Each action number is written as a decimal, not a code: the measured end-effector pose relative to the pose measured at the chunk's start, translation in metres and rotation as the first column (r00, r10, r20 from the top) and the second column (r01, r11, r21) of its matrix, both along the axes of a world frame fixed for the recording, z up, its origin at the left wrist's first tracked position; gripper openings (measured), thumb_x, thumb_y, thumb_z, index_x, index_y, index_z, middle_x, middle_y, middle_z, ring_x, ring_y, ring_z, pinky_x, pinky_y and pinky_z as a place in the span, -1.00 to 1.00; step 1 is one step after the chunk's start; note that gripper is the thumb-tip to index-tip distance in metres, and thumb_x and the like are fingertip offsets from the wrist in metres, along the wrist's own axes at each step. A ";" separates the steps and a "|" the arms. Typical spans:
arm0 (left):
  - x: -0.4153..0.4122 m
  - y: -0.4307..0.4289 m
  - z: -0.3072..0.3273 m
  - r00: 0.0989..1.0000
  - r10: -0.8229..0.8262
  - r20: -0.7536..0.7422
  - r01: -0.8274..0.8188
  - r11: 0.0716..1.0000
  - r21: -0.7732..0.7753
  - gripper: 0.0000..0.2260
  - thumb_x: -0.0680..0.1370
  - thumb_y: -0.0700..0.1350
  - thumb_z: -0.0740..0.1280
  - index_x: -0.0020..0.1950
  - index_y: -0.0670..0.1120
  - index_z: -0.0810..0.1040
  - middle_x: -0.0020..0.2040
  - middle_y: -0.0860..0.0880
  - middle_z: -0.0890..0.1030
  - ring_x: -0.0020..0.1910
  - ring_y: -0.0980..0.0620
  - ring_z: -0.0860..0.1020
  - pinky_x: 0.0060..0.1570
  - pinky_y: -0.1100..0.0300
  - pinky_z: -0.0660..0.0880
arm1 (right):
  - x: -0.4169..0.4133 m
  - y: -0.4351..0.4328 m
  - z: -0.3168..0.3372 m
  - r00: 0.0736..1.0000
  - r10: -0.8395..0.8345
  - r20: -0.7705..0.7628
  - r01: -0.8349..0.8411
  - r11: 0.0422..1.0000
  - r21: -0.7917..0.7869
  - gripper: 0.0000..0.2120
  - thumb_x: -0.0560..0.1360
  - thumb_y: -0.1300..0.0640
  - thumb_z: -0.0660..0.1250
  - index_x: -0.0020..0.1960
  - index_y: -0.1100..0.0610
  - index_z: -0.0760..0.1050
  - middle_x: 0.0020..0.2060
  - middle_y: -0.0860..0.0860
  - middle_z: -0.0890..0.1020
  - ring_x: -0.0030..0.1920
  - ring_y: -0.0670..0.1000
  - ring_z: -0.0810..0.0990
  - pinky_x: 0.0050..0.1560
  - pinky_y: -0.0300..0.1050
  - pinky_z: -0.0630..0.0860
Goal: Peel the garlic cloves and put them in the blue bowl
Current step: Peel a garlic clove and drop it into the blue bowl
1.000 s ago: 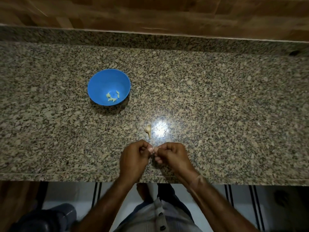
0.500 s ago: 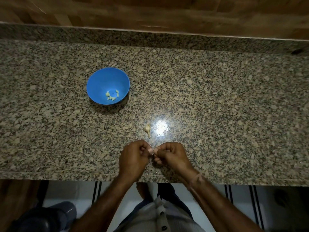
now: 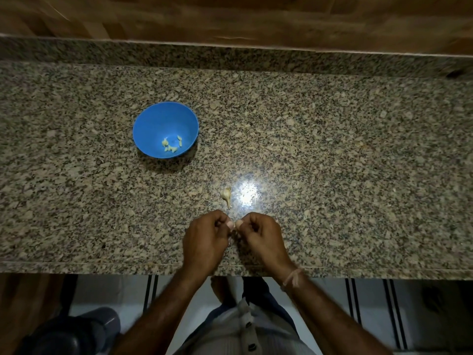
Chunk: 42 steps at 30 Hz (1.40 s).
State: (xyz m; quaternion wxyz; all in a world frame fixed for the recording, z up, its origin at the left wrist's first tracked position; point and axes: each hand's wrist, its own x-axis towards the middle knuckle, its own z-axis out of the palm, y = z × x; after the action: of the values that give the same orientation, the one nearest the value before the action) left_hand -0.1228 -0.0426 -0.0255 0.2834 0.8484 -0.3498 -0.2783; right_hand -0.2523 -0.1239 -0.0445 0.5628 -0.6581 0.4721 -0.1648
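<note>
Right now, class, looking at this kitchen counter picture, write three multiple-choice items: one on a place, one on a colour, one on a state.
1. Where do the peeled cloves lie?
A in the bowl
B on the floor
C on the person's wrist

2. What colour is the bowl?
A red
B blue
C white

3. How are the left hand and right hand placed?
A flat, far apart
B fingertips together over the countertop
C inside the bowl

Answers: 1 A, pale pieces sit at its bottom; 2 B, its wall is plainly blue; 3 B, both pinch something small beside the garlic piece.

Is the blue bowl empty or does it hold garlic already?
Not empty: the bowl holds a few pale peeled cloves at its bottom.
</note>
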 end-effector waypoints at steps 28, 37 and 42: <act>0.005 -0.001 -0.014 0.795 0.096 -0.599 -0.106 0.994 0.019 -0.71 0.75 -0.09 0.12 -0.17 -0.05 0.38 -0.33 -0.07 0.40 -0.47 0.06 0.32 -0.41 0.10 0.23 | 0.005 0.003 0.002 0.988 0.002 0.156 -0.048 0.957 0.287 -0.78 0.61 0.12 0.40 -0.08 0.28 0.60 -0.20 0.28 0.65 -0.19 0.10 0.61 -0.10 0.00 0.57; 0.009 -0.001 -0.007 0.785 0.044 -0.618 -0.125 0.988 -0.089 -0.72 0.74 -0.06 0.22 -0.13 -0.12 0.47 -0.35 -0.04 0.46 -0.40 0.01 0.40 -0.40 0.13 0.33 | 0.007 -0.007 -0.001 0.980 -0.006 0.201 -0.074 0.918 0.389 -0.80 0.63 0.11 0.38 -0.02 0.26 0.61 -0.12 0.29 0.68 -0.10 0.13 0.65 0.01 0.04 0.58; 0.008 -0.002 -0.006 0.883 -0.052 -0.466 -0.075 0.965 -0.251 -0.84 0.70 -0.11 0.32 -0.04 -0.10 0.61 -0.21 -0.06 0.64 -0.20 -0.04 0.61 -0.20 0.20 0.51 | 0.013 -0.003 0.005 0.982 -0.046 0.185 -0.051 0.872 0.488 -0.76 0.72 0.12 0.26 -0.09 0.19 0.50 -0.37 0.01 0.49 -0.34 -0.06 0.43 -0.27 -0.13 0.38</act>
State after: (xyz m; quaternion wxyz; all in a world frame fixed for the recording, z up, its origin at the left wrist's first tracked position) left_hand -0.1151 -0.0448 -0.0310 0.4706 0.7131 -0.2996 -0.4246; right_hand -0.2396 -0.1273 -0.0400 0.7540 -0.4757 0.4416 -0.1014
